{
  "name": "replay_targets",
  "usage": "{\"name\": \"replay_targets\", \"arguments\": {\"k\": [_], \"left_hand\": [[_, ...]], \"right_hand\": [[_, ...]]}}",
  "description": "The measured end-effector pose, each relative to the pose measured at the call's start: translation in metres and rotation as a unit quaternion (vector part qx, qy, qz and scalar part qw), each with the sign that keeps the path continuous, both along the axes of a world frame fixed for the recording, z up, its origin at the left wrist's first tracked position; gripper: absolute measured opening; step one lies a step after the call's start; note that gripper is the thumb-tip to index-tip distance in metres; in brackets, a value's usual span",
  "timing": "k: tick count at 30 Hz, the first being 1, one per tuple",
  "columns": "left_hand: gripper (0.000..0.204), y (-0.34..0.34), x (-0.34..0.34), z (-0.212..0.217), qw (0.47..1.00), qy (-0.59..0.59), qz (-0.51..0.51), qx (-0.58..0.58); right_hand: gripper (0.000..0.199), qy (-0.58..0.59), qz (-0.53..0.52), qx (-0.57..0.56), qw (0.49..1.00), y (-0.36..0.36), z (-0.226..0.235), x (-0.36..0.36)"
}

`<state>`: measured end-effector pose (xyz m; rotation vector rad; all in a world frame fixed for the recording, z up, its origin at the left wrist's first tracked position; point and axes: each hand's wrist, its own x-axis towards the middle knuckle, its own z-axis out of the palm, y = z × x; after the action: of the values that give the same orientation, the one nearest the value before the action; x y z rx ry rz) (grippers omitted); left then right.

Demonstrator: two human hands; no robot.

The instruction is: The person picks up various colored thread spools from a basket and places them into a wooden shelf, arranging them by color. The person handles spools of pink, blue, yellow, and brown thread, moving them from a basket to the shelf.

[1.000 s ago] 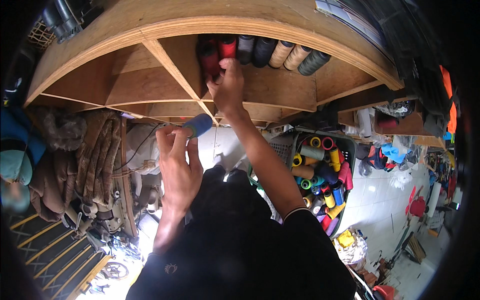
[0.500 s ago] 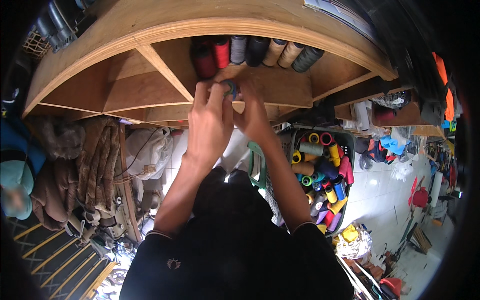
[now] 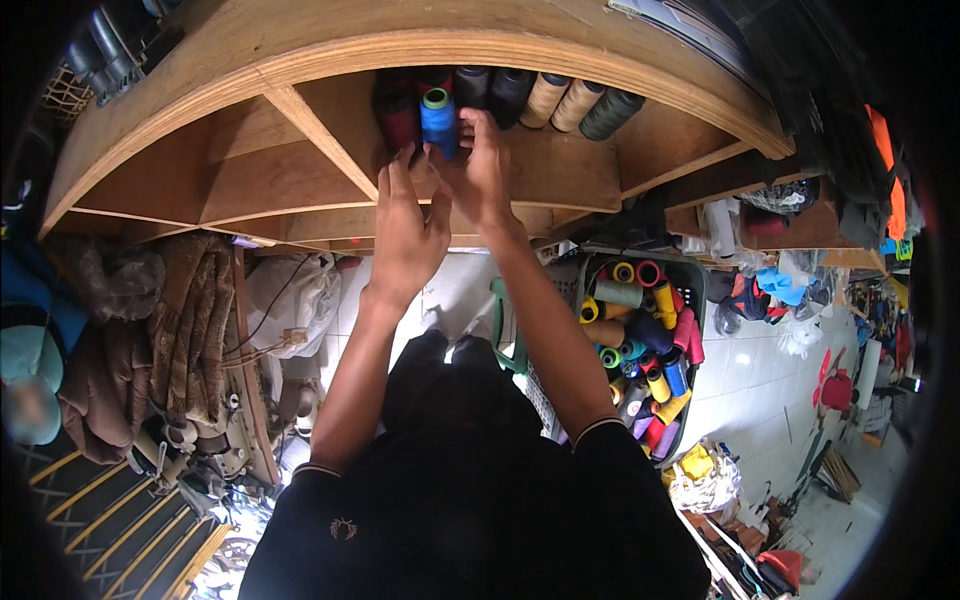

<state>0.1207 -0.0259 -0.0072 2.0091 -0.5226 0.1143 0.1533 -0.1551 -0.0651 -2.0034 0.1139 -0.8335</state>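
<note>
A blue thread cone (image 3: 438, 120) with a green core stands upright on the wooden shelf (image 3: 560, 170), next to a dark red cone (image 3: 400, 118). My right hand (image 3: 480, 165) grips the blue cone from its right side. My left hand (image 3: 405, 225) is just below it, fingers spread, fingertips close to the cone's base. Behind stands a row of cones: black (image 3: 510, 90), beige (image 3: 560, 100) and dark grey (image 3: 608, 112).
A green basket (image 3: 600, 262) on the floor at the right holds several coloured thread cones (image 3: 640, 340). Brown cloth and bags (image 3: 180, 320) lie at the left under the shelf. A wooden divider (image 3: 315, 130) splits the shelf. Clutter covers the tiled floor at far right.
Both hands moved up into the shelf with the blue cone. It went from my left hand into my right, and now stands beside the red cone.
</note>
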Motion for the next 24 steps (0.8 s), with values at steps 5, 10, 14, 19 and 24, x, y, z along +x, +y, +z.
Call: {"name": "replay_targets", "arguments": {"k": [5, 10, 14, 19, 24], "left_hand": [[0.051, 0.003, 0.008, -0.008, 1.0, -0.011, -0.01, 0.008], [0.045, 0.0, 0.004, -0.009, 1.0, -0.011, 0.005, -0.013], [0.033, 0.0, -0.015, -0.012, 0.996, 0.01, 0.012, -0.085], [0.004, 0.035, -0.045, -0.071, 0.994, 0.085, -0.014, -0.066], [0.002, 0.065, -0.083, -0.14, 0.983, 0.134, -0.101, 0.069]], "right_hand": [[0.052, 0.009, 0.022, 0.042, 0.999, 0.003, -0.005, -0.002], [0.055, -0.006, -0.003, -0.009, 1.0, 0.001, -0.015, 0.001], [0.05, -0.045, -0.034, 0.079, 0.995, 0.004, -0.007, -0.019], [0.059, -0.056, -0.14, 0.06, 0.987, 0.01, -0.007, -0.138], [0.057, 0.07, -0.342, 0.154, 0.924, -0.005, -0.078, -0.285]]}}
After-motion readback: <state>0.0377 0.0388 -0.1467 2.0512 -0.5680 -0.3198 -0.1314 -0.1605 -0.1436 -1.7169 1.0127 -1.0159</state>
